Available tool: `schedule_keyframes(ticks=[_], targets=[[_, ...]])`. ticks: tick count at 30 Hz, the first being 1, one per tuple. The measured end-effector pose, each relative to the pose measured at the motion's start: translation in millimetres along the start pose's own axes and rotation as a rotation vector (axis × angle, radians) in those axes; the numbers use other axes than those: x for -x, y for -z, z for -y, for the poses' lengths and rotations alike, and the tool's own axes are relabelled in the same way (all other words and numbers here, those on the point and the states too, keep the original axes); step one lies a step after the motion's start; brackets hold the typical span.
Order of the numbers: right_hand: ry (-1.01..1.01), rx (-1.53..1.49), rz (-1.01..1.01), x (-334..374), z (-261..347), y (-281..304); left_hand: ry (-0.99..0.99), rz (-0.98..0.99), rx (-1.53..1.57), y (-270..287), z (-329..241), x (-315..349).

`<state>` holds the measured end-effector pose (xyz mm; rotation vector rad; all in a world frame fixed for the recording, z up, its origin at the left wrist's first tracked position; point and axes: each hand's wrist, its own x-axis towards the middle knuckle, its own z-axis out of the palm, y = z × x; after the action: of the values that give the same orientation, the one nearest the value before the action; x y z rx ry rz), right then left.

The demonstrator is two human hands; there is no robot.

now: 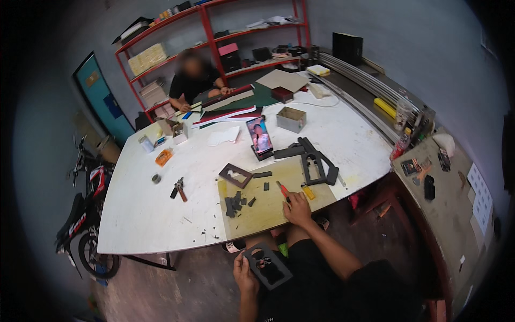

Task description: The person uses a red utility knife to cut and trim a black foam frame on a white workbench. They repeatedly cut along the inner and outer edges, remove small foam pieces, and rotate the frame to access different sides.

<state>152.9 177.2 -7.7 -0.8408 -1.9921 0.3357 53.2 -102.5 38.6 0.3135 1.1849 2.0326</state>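
Note:
Low in front of my lap, my left hand [245, 276] grips a flat dark grey panel [280, 264] by its left edge. Shaped cut-outs run through the panel, which is held tilted off the table. My right hand [298, 209] rests at the near edge of a yellowish cutting mat [257, 214], its fingers closed round a red utility knife [282, 188]. Dark offcuts [234, 204] lie in a heap on the mat's left part. A brownish frame [245, 180] with an opening lies at its far left corner, and a black frame [306, 170] at the far right.
A phone [259, 135] stands propped beyond the mat, near a grey metal box [291, 119]. A yellow piece [308, 192] lies beside my right hand. Pliers-like tools [179, 189] and an orange item [163, 157] sit leftward. Across the white table [161, 214], another person [196, 80] handles strips.

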Motion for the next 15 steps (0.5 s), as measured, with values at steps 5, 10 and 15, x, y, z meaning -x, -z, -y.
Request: schedule_keyframes(ticks=[5, 10, 15], targets=[[-0.015, 0.003, -0.007, 0.0, 0.4, 5.6, -0.008, -0.048, -0.011, -13.7, 0.2, 0.2], [-0.027, -0.028, -0.025, -2.8, 2.6, 8.0, 0.013, -0.016, -0.044, -11.6, 4.1, -1.0], [-0.03, -0.031, -0.027, -1.9, 2.0, 6.6, 0.026, 0.038, -0.095, -11.8, 14.9, -3.5]])
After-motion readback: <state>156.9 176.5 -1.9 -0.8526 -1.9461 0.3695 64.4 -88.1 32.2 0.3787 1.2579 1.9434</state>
